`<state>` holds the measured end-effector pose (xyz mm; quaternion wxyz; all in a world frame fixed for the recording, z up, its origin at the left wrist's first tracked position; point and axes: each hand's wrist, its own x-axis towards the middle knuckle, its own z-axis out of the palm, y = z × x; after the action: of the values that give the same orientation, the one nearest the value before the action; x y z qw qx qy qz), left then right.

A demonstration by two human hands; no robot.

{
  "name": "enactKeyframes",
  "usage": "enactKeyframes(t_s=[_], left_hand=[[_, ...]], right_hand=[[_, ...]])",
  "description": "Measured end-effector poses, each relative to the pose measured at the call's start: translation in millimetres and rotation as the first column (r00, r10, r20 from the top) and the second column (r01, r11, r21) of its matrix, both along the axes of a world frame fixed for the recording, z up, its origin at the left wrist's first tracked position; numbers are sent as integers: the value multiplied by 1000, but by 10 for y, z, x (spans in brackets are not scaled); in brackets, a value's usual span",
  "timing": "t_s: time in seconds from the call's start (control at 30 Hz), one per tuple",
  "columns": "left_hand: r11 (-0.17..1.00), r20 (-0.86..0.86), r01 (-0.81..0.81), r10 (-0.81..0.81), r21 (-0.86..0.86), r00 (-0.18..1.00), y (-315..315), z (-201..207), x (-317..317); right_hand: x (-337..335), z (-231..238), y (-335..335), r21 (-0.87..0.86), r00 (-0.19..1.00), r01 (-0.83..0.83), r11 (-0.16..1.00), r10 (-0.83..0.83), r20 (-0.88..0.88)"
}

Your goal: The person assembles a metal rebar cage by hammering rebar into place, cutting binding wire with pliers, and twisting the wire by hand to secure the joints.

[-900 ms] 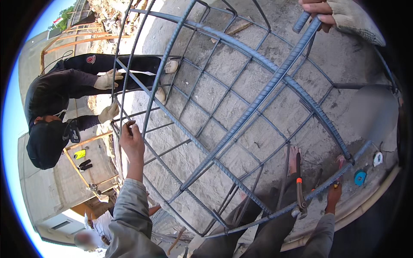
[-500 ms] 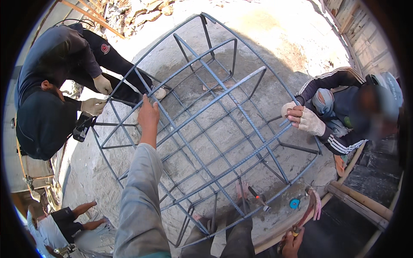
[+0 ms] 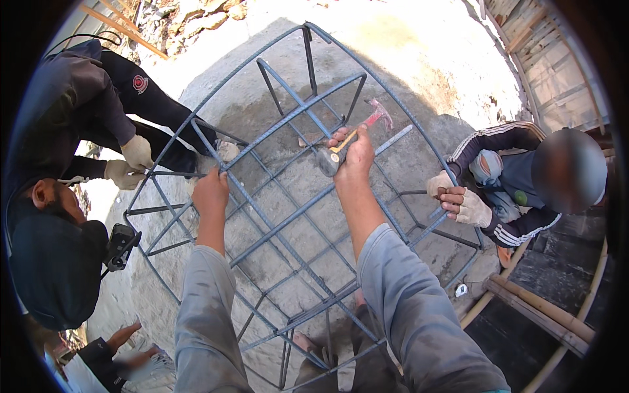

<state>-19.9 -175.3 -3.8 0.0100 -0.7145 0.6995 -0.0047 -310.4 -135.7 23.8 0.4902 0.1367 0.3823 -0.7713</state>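
Harsh daylight: sunlit ground [image 3: 406, 39] glares near-white at top, shadow covers concrete [image 3: 236, 108] under rebar grid [image 3: 295, 215], centre crisp, right-hand co-worker's head [image 3: 569, 171] blurred out, fisheye bending straight edges, rim vignetted black.

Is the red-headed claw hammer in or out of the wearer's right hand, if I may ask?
In: the right hand grips the hammer by its yellow-and-black handle.
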Motion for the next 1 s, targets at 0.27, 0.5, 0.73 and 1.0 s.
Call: enactKeyframes(t_s=[0.27,0.5,0.73,1.0], left_hand=[[998,-3,64,-64,-11,998,-8,-7,37],[996,47,69,-67,-47,997,-90,-43,63],[993,27,117,-116,-26,993,-170,-54,125],[995,12,88,-88,-49,996,-174,-41,104]], right_hand=[[239,-60,-254,36,946,51,998,-59,319],[219,2,-364,-126,981,39,991,-14,194],[485,122,-304,-100,978,59,993,-37,204],[460,258,-272,-162,981,-44,986,74,182]])
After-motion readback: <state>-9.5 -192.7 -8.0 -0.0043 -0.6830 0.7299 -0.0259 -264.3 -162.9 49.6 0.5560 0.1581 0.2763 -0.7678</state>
